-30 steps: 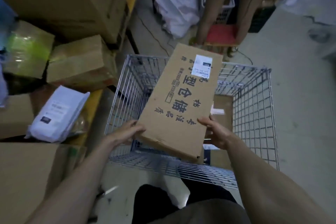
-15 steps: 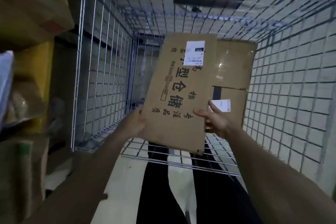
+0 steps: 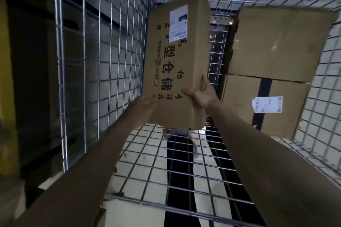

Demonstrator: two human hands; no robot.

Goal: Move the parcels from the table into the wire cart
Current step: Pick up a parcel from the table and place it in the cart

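I hold a long brown cardboard parcel with black printed characters and a white label deep inside the wire cart, near its left wall. The parcel stands tilted, its near end just above the cart's wire floor. My left hand grips its lower left edge, mostly hidden behind the box. My right hand grips its lower right edge, thumb on the printed face and fingers on the side.
Two brown boxes lie in the cart's right half: a far one and a near one with black tape and a white label. Wire walls close in left, far and right. Yellow table edge shows at far left.
My view and both arms have gone further down into the cart. The parcel has dropped lower and turned more upright, moving toward the left wall beside the two boxes.
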